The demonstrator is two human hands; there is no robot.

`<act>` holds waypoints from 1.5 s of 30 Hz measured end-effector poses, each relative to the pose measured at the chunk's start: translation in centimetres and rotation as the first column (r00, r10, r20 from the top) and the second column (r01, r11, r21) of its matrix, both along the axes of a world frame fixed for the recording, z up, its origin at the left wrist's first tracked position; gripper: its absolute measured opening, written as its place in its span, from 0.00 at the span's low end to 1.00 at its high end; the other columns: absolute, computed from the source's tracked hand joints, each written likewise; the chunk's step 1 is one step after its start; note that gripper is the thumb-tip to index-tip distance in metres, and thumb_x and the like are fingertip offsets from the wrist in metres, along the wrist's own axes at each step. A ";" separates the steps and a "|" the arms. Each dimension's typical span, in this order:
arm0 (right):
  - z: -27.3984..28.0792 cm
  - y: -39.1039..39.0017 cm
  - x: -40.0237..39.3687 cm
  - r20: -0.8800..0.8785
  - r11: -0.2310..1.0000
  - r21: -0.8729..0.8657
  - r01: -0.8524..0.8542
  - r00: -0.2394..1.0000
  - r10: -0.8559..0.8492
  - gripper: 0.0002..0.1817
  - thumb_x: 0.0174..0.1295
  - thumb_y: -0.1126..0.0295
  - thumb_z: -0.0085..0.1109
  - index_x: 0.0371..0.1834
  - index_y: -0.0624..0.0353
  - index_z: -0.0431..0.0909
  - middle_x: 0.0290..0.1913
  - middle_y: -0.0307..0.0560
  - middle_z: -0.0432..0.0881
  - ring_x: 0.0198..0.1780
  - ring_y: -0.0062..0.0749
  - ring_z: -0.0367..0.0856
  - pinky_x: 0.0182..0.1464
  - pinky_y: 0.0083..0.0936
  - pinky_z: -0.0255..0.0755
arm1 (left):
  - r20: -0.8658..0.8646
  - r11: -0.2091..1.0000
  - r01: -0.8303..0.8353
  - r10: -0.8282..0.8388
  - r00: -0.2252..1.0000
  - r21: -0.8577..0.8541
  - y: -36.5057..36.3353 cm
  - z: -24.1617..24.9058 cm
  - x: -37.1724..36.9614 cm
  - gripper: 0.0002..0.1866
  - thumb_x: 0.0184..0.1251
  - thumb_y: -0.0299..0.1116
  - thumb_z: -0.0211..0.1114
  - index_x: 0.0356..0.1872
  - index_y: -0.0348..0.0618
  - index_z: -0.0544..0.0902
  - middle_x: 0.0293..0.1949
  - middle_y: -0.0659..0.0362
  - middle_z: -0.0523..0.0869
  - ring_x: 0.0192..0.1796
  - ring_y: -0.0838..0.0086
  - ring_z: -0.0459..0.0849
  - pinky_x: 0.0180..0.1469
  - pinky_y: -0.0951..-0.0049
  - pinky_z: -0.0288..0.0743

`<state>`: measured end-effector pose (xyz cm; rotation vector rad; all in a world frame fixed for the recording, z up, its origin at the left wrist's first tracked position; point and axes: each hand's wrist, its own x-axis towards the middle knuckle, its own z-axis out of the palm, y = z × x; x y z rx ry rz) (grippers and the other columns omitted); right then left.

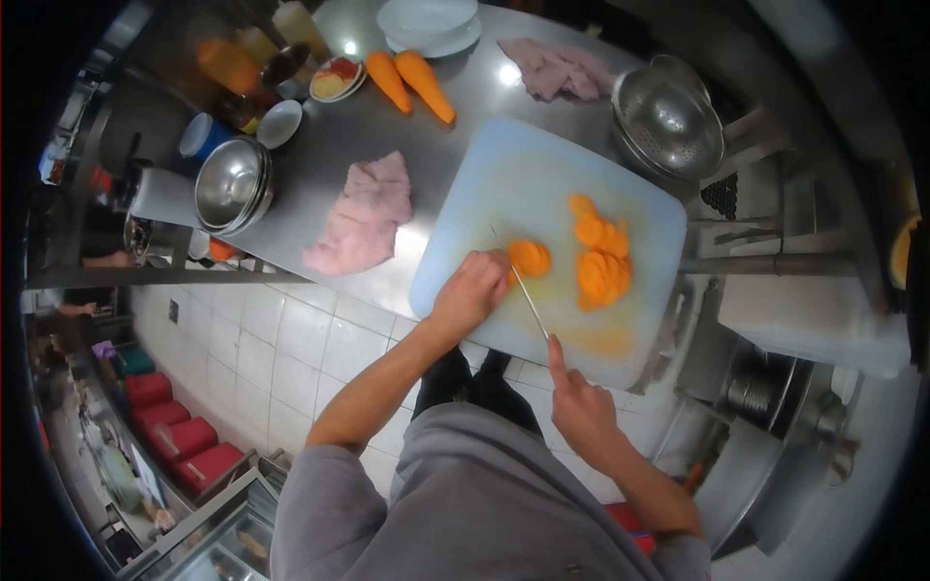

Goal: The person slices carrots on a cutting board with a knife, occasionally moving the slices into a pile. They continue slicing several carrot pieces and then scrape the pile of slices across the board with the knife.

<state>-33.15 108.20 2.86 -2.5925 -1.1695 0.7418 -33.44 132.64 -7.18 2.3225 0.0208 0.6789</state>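
My right hand (581, 407) is closed round the handle of a kitchen knife (528, 295), its index finger stretched along the top. The thin blade points away over the light blue cutting board (465, 232). My left hand (473, 290) rests on the board just left of the blade, fingers curled over a carrot that they mostly hide. Right against the blade's other side lie a few fresh carrot slices (531, 258). Farther right on the board, a larger pile of carrot slices (603, 276) is heaped up.
Two peeled carrots (424, 85) lie at the table's back. A pink cloth (363, 213) is left of the board, another cloth (552, 68) behind it. Steel bowls (231, 184) stand left, a colander (668, 116) right. White plates (431, 24) are stacked at the back.
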 end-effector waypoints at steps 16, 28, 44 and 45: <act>-1.3 -1.6 2.1 0.055 0.968 0.178 0.174 0.981 -0.187 0.46 0.58 0.78 0.56 0.82 0.51 0.51 0.29 0.57 0.81 0.26 0.56 0.83 0.32 0.51 0.78 | -0.004 0.999 0.024 -0.023 1.000 0.029 -0.1 0.9 -1.3 0.13 0.65 0.24 0.68 0.48 0.38 0.79 0.49 0.50 0.83 0.51 0.53 0.81 0.53 0.61 0.77; 3.9 -1.5 -2.0 0.000 0.994 -0.104 0.030 1.000 -0.030 0.49 0.58 0.76 0.55 0.84 0.54 0.43 0.30 0.57 0.78 0.24 0.55 0.83 0.28 0.50 0.79 | -0.051 0.998 0.054 -0.052 0.997 0.036 0.1 1.5 -1.1 0.12 0.66 0.24 0.67 0.49 0.39 0.79 0.49 0.51 0.83 0.51 0.54 0.81 0.53 0.60 0.77; 2.0 -1.4 -2.0 -0.005 1.000 -0.007 0.015 1.000 -0.015 0.47 0.57 0.78 0.55 0.83 0.59 0.47 0.28 0.56 0.77 0.18 0.48 0.80 0.23 0.46 0.77 | -0.112 0.996 0.084 -0.082 0.990 0.017 0.4 1.6 -0.8 0.15 0.65 0.22 0.68 0.51 0.39 0.78 0.50 0.49 0.83 0.49 0.53 0.82 0.51 0.61 0.77; 1.6 -1.1 -1.7 -0.003 1.000 -0.004 0.010 1.000 -0.010 0.47 0.57 0.78 0.55 0.83 0.59 0.47 0.28 0.56 0.77 0.18 0.48 0.80 0.23 0.46 0.77 | -0.110 0.997 0.079 -0.076 0.991 0.020 0.4 1.5 -0.7 0.15 0.65 0.22 0.68 0.51 0.39 0.78 0.50 0.49 0.83 0.49 0.53 0.82 0.51 0.61 0.77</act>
